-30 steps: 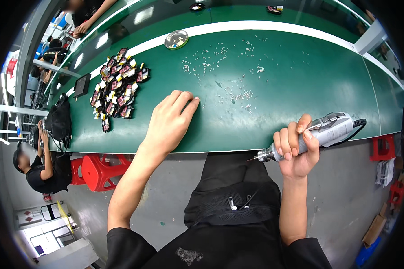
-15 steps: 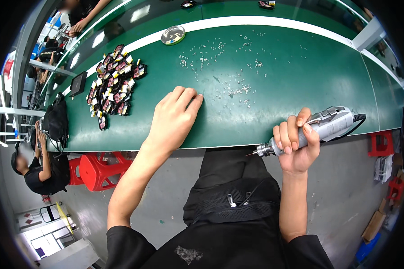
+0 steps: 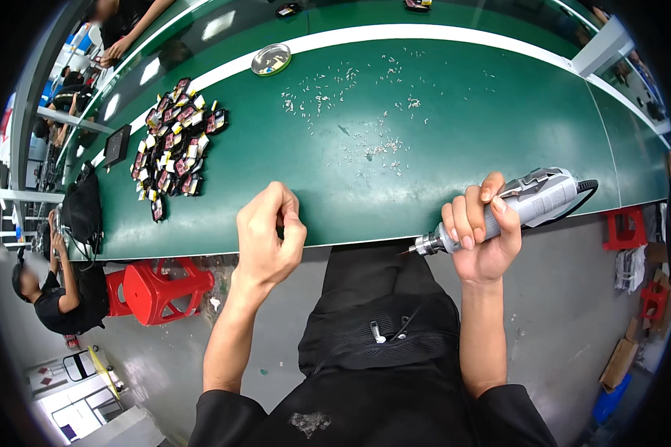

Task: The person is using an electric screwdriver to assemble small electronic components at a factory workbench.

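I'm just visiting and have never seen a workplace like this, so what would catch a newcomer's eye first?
Probably the bulky grey corded tool in the person's right hand, its thin tip pointing left near the table's front edge. Next, the heap of small black items with pale and yellow parts on the left of the green tabletop, and the tiny pale bits scattered across its middle.

The power tool (image 3: 548,201) in the right hand (image 3: 481,231) looks like smooth grey plastic with a shiny metal nose (image 3: 426,244). Beyond the left hand (image 3: 271,235), the green counter (image 3: 499,134) is smooth and softly glossy; the dish (image 3: 267,54) looks like polished metal. The stool (image 3: 144,289) left of that hand is glossy red plastic. Closer in than either hand, the pouch (image 3: 350,348) is matt black mesh cloth.
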`<act>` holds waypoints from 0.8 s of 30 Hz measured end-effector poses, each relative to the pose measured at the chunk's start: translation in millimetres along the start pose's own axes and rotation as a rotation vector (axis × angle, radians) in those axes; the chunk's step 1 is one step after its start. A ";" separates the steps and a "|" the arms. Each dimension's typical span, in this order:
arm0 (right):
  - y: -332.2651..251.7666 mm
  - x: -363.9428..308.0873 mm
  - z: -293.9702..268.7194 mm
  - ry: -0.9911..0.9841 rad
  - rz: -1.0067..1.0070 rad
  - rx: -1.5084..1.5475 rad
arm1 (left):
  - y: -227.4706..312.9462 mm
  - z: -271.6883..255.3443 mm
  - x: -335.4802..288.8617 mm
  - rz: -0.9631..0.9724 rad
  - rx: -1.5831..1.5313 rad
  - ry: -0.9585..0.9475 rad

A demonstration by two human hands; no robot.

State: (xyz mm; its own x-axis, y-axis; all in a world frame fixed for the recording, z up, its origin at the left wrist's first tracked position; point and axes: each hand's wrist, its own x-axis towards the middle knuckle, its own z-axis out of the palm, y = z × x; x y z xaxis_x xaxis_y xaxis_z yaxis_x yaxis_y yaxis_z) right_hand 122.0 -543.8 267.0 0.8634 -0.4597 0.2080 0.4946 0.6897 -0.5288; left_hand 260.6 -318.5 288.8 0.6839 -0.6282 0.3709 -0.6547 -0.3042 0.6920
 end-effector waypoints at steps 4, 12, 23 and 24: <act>-3.1 -0.9 7.1 0.003 -0.018 0.014 | 21.5 18.6 -21.3 -0.049 -0.268 -0.021; -14.3 -8.2 63.1 0.030 -0.136 0.077 | 60.1 54.1 -52.3 -0.379 -1.267 -0.063; -11.1 -10.4 70.6 0.016 -0.178 0.043 | 64.2 62.8 -55.5 -0.388 -1.442 -0.106; -11.1 -10.5 70.3 0.013 -0.176 0.036 | 65.1 62.6 -55.6 -0.403 -1.419 -0.095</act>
State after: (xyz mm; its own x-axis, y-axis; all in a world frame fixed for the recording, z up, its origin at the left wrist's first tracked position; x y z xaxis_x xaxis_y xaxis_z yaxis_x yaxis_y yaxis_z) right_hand 114.4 -507.3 328.5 0.7616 -0.5825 0.2839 0.6417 0.6171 -0.4553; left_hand 159.8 -348.3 274.4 0.6792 -0.7339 0.0085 0.4635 0.4378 0.7704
